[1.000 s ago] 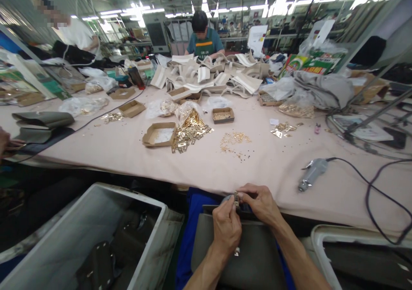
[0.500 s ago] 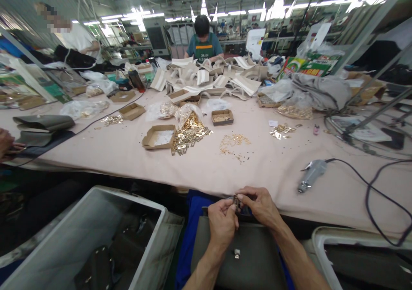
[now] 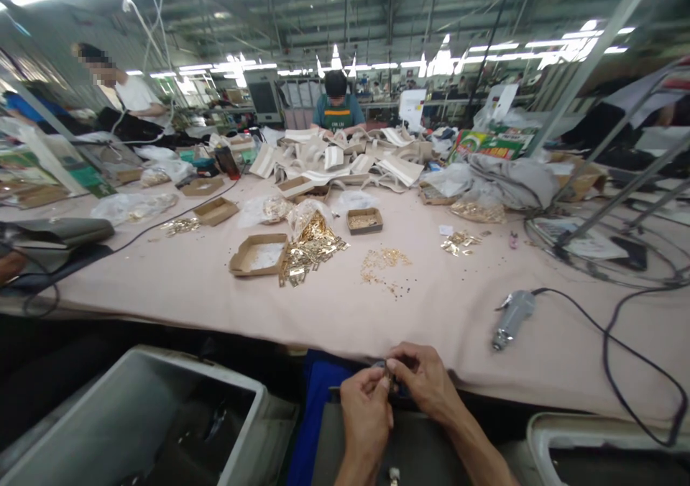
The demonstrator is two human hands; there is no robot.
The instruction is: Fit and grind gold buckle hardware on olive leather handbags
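Note:
A small metal fitting (image 3: 388, 375) is pinched between my two hands at the table's front edge. My left hand (image 3: 366, 408) is closed, its thumb and fingertips on the near side of the fitting. From the right, my right hand (image 3: 423, 379) grips the same piece with thumb and curled fingers. Beneath them lies a dark grey-green bag piece (image 3: 420, 446) on blue cloth (image 3: 313, 410). A shiny metal catch (image 3: 394, 476) sits on the bag piece near the bottom edge. My fingers partly cover the fitting.
An electric screwdriver (image 3: 512, 319) with a black cable lies at right. Gold plates (image 3: 307, 259), small gold parts (image 3: 382, 264) and cardboard boxes (image 3: 259, 254) are on the table (image 3: 323, 321). Grey bins (image 3: 259, 400) flank me. A co-worker (image 3: 338, 108) sits opposite.
The view has tilted upward, so the table and my hands appear lower. Both hands stay together on the fitting, which now shows less. A person's hand at far left has shifted.

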